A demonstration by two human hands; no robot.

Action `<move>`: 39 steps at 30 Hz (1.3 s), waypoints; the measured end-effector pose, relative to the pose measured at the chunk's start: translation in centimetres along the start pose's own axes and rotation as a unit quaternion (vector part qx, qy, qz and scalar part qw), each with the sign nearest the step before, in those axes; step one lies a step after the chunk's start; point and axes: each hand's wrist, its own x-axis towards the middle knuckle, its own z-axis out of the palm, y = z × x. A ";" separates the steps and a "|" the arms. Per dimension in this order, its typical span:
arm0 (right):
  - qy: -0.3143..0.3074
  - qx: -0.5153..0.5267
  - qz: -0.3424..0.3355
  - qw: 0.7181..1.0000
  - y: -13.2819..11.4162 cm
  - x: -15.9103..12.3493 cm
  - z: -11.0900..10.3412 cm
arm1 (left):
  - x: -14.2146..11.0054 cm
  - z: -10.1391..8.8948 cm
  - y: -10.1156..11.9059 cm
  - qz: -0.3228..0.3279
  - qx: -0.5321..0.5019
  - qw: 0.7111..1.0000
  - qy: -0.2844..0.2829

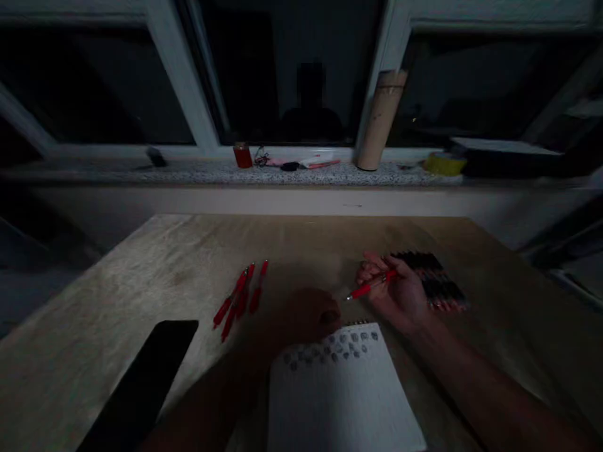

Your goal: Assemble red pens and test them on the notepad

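The right hand (402, 298) has its grip curled around a red pen (367, 288), just beyond the notepad (342, 402) on the table (301, 242). The left hand (308, 314) bends at the notepad's far edge, its grip too dark to tell; loose red pens (231, 302) lie left.

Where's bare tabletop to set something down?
Bare: the far strip of the beige tabletop, between white wall and loose red pens; its left side, outward of the flat black rectangle. Crowded: the middle, with the left hand by the white spiral notepad and the right hand holding a slim red pen beside dark pen rows.
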 end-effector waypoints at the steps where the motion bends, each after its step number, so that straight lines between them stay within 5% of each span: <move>1: -0.008 -0.021 0.019 1.000 -0.3 -0.3 0.2 | 0.0 -0.1 0.0 0.005 -0.004 1.000 -0.002; 6: -0.011 -0.168 0.091 0.982 -0.8 -2.4 -0.3 | 0.0 -0.3 0.5 0.018 -0.009 1.000 -0.010; 13: -0.032 -0.323 0.051 0.944 0.9 -5.9 -3.5 | 0.0 0.1 1.2 0.017 -0.013 1.000 -0.006; 16: -0.065 -0.434 0.049 0.897 1.4 -6.3 -3.6 | 0.1 0.5 1.0 0.023 0.000 1.000 -0.011; 20: -0.025 -0.570 -0.040 0.820 1.6 -6.3 -3.5 | 0.2 0.6 0.9 0.030 0.004 1.000 -0.006; 28: -0.048 -0.645 -0.125 0.752 2.0 -6.2 -5.0 | 0.3 0.4 1.2 0.015 -0.007 1.000 -0.010; 39: -0.061 -0.650 -0.146 0.743 2.0 -6.2 -5.4 | 0.2 0.6 1.0 0.011 -0.011 1.000 -0.013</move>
